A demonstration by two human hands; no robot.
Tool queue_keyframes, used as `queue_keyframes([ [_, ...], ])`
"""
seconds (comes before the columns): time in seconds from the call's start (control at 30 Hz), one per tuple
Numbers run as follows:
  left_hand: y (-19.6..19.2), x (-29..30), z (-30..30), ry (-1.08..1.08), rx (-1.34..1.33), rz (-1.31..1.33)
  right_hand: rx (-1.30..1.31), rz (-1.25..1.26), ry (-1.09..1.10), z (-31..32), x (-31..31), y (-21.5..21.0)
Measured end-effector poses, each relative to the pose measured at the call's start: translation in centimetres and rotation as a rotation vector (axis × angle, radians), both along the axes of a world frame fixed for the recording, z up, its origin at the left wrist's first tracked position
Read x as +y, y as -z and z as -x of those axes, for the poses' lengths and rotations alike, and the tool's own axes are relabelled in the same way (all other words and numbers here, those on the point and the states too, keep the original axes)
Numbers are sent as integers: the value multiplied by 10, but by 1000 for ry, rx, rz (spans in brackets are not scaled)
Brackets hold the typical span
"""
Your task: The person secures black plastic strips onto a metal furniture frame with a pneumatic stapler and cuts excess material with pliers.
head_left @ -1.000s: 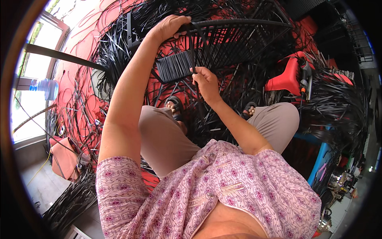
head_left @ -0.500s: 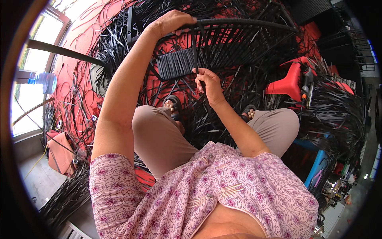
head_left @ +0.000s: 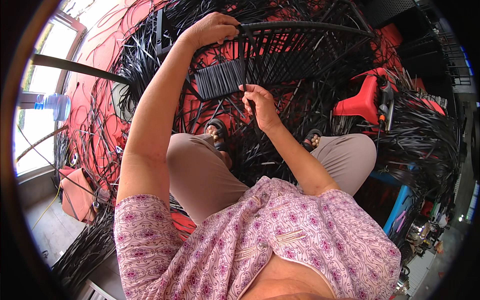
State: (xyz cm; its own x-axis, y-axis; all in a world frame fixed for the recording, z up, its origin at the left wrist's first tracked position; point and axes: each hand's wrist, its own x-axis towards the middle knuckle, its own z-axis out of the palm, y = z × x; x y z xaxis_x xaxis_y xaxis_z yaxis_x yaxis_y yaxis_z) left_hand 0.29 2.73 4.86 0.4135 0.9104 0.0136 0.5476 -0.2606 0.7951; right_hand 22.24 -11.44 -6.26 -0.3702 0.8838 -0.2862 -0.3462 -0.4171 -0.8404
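A dark frame with a curved rail stands in front of me, with black strips strung slantwise below the rail and a closely wrapped ribbed panel beneath. My left hand is closed over the rail near its left part, fingers curled; its palm side is hidden. From the rail beside those fingertips a flat black strip runs down toward me. My right hand pinches this strip between thumb and fingers, below the panel's right side, and the tail hangs past the palm.
Heaps of loose black strips cover much of the red floor covering. At right are a red plastic stool and a tool with an orange part. A blue water bottle and a pink bag are at left.
My left hand has shifted slightly left along the rail, its fingers more curled. My right hand has moved a little left and still pinches the strip.
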Motion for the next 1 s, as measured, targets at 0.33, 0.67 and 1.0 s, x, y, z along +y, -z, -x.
queue_keyframes([
  [0.33, 3, 5, 0, -37, 45, -92, 17, 33, -26, 9, 11, 3],
  [0.67, -2, 15, 6, 15, 52, -47, -20, -31, -37, 12, 25, 15],
  [1.0, -6, 30, 14, -20, 73, -45, 19, -21, -63, 18, 54, 6],
])
